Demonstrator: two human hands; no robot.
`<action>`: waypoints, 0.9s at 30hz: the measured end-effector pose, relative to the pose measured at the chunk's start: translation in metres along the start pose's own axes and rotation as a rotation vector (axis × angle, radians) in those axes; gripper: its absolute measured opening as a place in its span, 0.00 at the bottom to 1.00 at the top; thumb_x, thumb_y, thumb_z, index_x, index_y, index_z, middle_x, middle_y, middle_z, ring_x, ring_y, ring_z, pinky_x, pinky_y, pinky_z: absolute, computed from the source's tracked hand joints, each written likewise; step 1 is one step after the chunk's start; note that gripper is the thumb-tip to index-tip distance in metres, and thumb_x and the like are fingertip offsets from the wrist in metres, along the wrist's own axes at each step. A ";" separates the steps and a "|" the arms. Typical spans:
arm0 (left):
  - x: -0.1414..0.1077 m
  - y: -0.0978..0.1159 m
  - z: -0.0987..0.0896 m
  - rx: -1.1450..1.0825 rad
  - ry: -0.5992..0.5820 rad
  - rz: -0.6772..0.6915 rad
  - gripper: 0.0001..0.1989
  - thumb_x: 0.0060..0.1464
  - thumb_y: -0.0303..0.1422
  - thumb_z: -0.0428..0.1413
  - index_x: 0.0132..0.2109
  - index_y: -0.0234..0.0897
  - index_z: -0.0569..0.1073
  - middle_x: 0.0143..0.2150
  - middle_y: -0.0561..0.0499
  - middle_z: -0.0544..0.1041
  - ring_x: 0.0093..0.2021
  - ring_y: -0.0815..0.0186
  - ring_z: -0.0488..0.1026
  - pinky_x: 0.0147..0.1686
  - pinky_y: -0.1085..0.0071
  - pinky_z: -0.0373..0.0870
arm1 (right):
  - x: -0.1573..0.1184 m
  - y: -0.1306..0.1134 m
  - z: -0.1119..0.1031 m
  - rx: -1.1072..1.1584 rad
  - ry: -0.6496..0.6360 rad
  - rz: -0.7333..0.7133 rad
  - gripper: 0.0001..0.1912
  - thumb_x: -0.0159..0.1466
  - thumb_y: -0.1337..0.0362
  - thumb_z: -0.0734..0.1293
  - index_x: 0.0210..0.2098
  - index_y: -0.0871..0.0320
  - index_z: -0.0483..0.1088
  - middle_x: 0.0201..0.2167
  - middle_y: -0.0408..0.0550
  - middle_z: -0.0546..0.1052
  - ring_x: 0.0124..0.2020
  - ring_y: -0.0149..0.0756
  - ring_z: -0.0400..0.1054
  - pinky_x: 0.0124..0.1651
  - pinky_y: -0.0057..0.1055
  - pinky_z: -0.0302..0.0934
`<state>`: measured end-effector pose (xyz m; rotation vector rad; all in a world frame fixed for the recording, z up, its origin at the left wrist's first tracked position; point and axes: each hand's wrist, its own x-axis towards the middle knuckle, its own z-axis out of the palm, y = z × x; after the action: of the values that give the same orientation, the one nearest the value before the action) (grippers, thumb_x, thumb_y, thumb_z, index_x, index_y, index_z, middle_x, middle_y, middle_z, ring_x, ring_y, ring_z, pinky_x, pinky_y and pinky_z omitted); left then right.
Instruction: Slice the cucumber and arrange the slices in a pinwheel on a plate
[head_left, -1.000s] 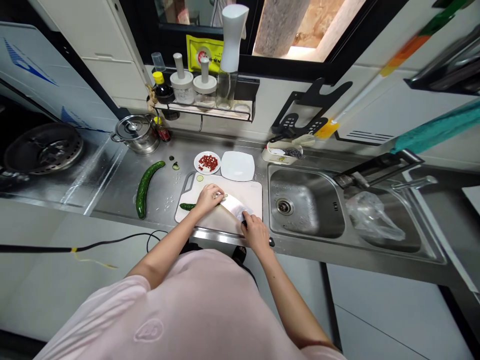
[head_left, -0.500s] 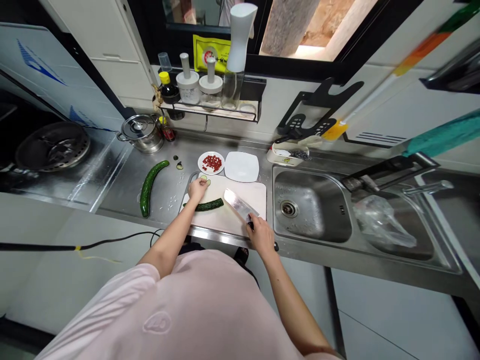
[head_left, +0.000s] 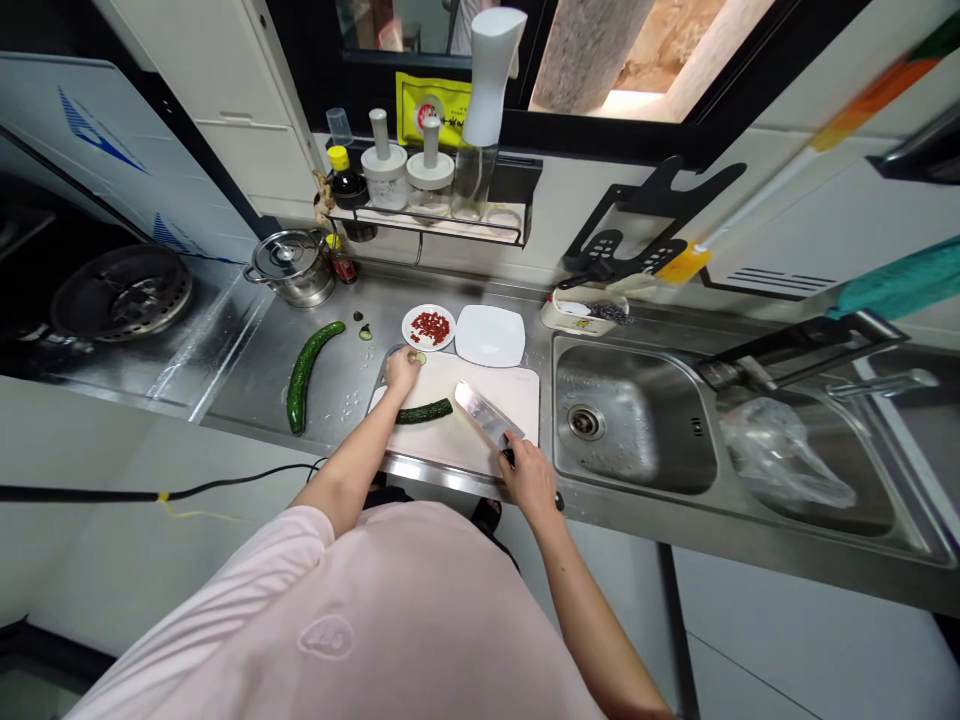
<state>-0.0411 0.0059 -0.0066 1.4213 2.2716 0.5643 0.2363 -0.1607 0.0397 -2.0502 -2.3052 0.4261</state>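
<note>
My left hand [head_left: 403, 369] is at the upper left of the white cutting board [head_left: 480, 447], its fingertips pinched on a small cucumber slice [head_left: 419, 358]. Below it on the board lies a cut length of dark green cucumber [head_left: 425, 411], its left end behind my left wrist. My right hand [head_left: 529, 474] is closed round the handle of a knife [head_left: 484, 412], whose broad blade rests over the board and points up and left. A plate of chopped red pieces [head_left: 429, 327] and a bare white square plate [head_left: 490, 336] stand just behind the board.
A whole cucumber [head_left: 301, 378] and small end pieces [head_left: 365, 332] lie on the steel counter at left. Behind them is a lidded pot [head_left: 292, 268]. The sink [head_left: 637, 415] is right of the board. A shelf [head_left: 435, 223] with jars and bottles hangs above.
The whole view has shifted slightly. My left hand is still at the board's upper left with its fingers drawn in at the slice. My right hand and the knife look nearly the same.
</note>
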 end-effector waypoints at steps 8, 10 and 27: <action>-0.001 -0.003 0.002 0.081 -0.004 0.040 0.14 0.51 0.32 0.53 0.45 0.41 0.76 0.42 0.46 0.77 0.42 0.61 0.73 0.41 0.70 0.66 | 0.001 0.000 -0.001 0.006 0.013 0.008 0.21 0.64 0.62 0.60 0.56 0.57 0.61 0.42 0.50 0.72 0.43 0.39 0.64 0.40 0.29 0.53; -0.002 -0.004 0.003 0.095 -0.006 0.050 0.14 0.52 0.32 0.53 0.46 0.41 0.76 0.44 0.44 0.77 0.43 0.61 0.73 0.42 0.69 0.66 | 0.001 0.000 -0.001 0.007 0.016 0.007 0.21 0.64 0.61 0.60 0.56 0.56 0.62 0.42 0.50 0.72 0.43 0.39 0.64 0.40 0.29 0.53; -0.009 -0.010 -0.007 0.054 0.016 0.069 0.15 0.52 0.35 0.54 0.47 0.40 0.75 0.41 0.46 0.76 0.43 0.61 0.72 0.44 0.69 0.65 | 0.000 -0.003 -0.001 0.069 0.021 0.005 0.21 0.63 0.63 0.60 0.56 0.57 0.62 0.41 0.50 0.72 0.43 0.39 0.64 0.41 0.29 0.54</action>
<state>-0.0487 -0.0067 -0.0043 1.5310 2.2738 0.5419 0.2334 -0.1612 0.0416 -2.0192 -2.2419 0.4753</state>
